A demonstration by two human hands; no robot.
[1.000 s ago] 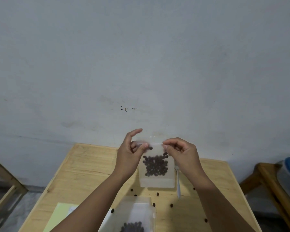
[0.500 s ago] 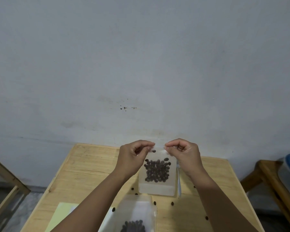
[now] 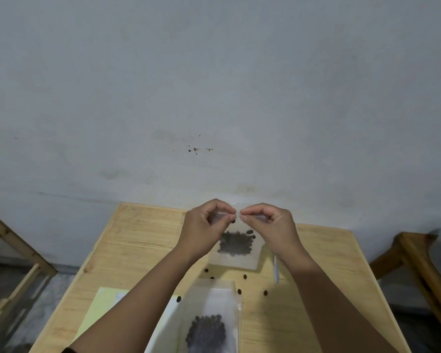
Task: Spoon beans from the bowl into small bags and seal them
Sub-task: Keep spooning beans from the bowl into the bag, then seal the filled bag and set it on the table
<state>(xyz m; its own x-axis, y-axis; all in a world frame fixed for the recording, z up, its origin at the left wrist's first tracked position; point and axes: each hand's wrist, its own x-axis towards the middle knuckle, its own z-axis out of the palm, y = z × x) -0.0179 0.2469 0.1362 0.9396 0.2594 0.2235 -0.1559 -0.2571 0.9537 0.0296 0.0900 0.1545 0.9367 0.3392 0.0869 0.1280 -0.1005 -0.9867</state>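
**Head view: both hands pinch the top of a bean bag above the table**

Head camera looks down on a wooden table [image 3: 143, 240], the landmark for everything else. Left of the table stands a wooden frame [image 3: 23, 253]. On the table's near left lies a pale yellow sheet [image 3: 99, 312]. Above the table's middle, the left hand [image 3: 206, 225] and the right hand [image 3: 267, 225] each pinch the top edge of a small frosted bag [image 3: 236, 247] holding dark beans, fingertips nearly meeting. Loose beans [image 3: 245, 276] lie scattered on the table under it. At the table's near edge lies a second filled bag [image 3: 209, 319]. Right of the table sits a wooden stool [image 3: 415, 266].
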